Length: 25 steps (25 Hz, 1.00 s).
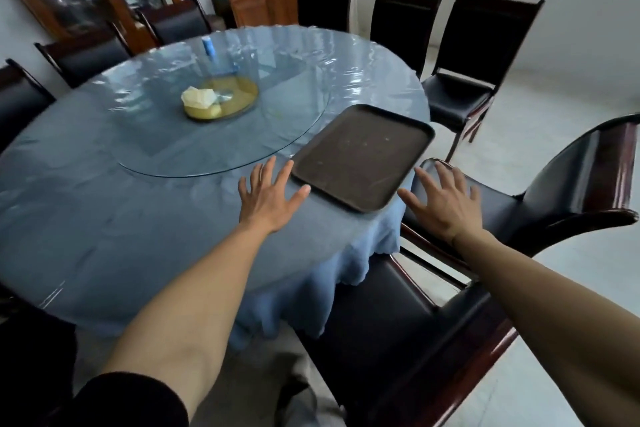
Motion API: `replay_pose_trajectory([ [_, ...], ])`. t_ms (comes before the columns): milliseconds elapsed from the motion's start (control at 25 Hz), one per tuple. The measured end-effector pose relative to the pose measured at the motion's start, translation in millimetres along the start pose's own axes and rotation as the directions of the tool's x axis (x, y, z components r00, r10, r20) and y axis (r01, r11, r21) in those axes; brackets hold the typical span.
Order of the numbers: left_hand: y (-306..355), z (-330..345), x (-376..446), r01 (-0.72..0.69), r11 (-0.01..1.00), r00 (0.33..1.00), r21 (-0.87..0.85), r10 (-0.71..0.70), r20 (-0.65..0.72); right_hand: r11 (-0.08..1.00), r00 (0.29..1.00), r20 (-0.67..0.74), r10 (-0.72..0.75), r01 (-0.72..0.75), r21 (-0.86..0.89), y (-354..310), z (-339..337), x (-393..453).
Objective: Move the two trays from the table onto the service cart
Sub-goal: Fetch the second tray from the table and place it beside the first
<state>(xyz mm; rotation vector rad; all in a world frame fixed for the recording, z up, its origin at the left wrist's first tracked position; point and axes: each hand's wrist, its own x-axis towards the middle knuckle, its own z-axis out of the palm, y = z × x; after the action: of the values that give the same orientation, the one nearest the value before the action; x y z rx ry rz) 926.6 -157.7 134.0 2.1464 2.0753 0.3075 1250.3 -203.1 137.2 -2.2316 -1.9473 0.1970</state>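
Fingers spread on both the left hand (268, 194) and right hand (445, 199), flanking the brown tray's (363, 156) near corner at the table's (104, 218) right edge; chairs (408, 315) crowd close.

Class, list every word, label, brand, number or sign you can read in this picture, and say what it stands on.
None can be read.
Brown tray: only scuffs and specks, no print.
Blue bottle on the glass turntable: too blurred to show any label.
White packet in the yellow dish: no legible print.
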Motion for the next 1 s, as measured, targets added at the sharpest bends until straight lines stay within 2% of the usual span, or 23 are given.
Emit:
replay_pose_trajectory([
  [240,-2.4,26.9,82.8,-0.118,0.992,0.991,-0.054,0.122,0.064,0.992,0.992,0.014,0.124,-0.125,0.018,-26.8,28.4,33.0],
  [520,-33.1,50.4,200.1,-0.223,0.973,0.960,-0.065,0.231,0.158,0.944,0.943,0.050,0.330,-0.330,0.009,-54.5,62.2,84.4],
  [800,-65.6,71.0,284.7,-0.217,0.975,0.942,-0.048,0.222,0.252,0.896,0.897,0.045,0.441,-0.442,0.041,-64.5,77.5,140.2],
  [1000,-61.4,105.1,334.1,-0.225,0.972,0.908,-0.071,0.236,0.346,0.836,0.837,0.120,0.533,-0.543,0.078,-54.3,101.6,175.7],
])
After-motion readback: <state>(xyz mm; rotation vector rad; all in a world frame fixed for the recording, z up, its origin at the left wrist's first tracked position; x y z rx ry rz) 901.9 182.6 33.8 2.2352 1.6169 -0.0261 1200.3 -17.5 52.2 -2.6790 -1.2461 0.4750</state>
